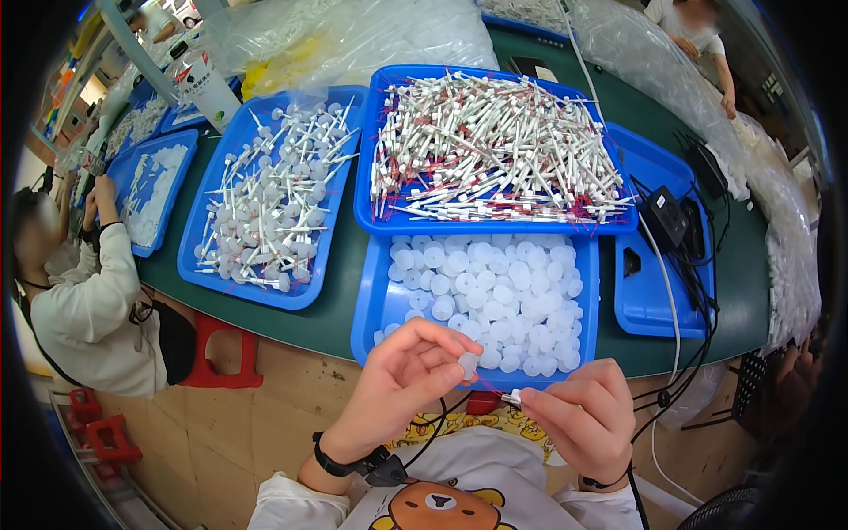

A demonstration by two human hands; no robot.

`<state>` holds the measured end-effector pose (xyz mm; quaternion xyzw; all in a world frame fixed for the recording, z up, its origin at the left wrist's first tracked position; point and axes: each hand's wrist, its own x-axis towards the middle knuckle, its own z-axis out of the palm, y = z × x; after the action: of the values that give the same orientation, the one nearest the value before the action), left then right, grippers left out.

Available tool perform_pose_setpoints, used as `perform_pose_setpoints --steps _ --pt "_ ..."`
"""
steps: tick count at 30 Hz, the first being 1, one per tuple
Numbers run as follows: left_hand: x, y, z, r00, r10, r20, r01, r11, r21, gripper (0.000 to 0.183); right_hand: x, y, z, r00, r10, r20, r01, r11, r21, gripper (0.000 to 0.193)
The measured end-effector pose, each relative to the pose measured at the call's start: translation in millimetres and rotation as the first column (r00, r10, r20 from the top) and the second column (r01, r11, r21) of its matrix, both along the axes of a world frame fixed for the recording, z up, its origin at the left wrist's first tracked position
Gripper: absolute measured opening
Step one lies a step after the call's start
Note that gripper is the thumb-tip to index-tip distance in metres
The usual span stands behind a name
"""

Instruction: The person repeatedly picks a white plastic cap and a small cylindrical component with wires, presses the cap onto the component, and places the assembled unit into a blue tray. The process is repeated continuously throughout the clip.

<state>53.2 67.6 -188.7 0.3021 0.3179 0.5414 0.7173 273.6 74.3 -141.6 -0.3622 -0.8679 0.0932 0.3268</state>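
My left hand (397, 384) pinches a small translucent white disc (468, 365) between thumb and fingertips. Close by on its right, my right hand (585, 417) grips a small white connector (512, 397), with a thin reddish wire showing near it; the rest of that piece is hidden by my fingers. Both hands are in front of the near edge of a blue tray (364, 314) heaped with similar translucent discs (495, 291). A second blue tray (363, 190), overlapping its far side, bears a pile of slim white sticks (495, 141) with red wires.
Left stands a blue tray (330, 256) of white sticks with discs on them. At right, a blue tray (649, 300) holds black adapters (664, 216) and cables. A bottle (203, 88) and plastic bags (353, 40) lie behind. A co-worker (97, 291) sits at left; another is far right.
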Motion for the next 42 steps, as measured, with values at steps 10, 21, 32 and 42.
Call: perform_pose_setpoints --steps 10,21,32,42 --pt "-7.6 0.0 -10.0 0.989 -0.126 0.077 0.115 0.985 0.131 0.020 -2.2 1.2 -3.4 0.997 -0.057 -0.049 0.057 0.998 0.010 0.040" --pt "-9.5 1.5 -10.7 0.989 -0.148 -0.013 0.148 0.988 0.036 0.027 1.2 2.7 -0.1 0.997 -0.025 0.067 0.019 0.995 0.096 0.040" --pt "3.9 2.1 -14.6 0.980 -0.191 0.061 0.178 0.967 0.181 0.030 -3.3 4.4 -13.9 0.999 0.031 -0.021 -0.030 0.997 0.067 0.035" --pt "1.5 -5.7 -4.2 0.953 -0.107 -0.282 0.169 0.964 0.206 0.033 -2.4 -0.1 -16.0 1.000 0.006 0.016 -0.005 0.996 -0.094 0.020"
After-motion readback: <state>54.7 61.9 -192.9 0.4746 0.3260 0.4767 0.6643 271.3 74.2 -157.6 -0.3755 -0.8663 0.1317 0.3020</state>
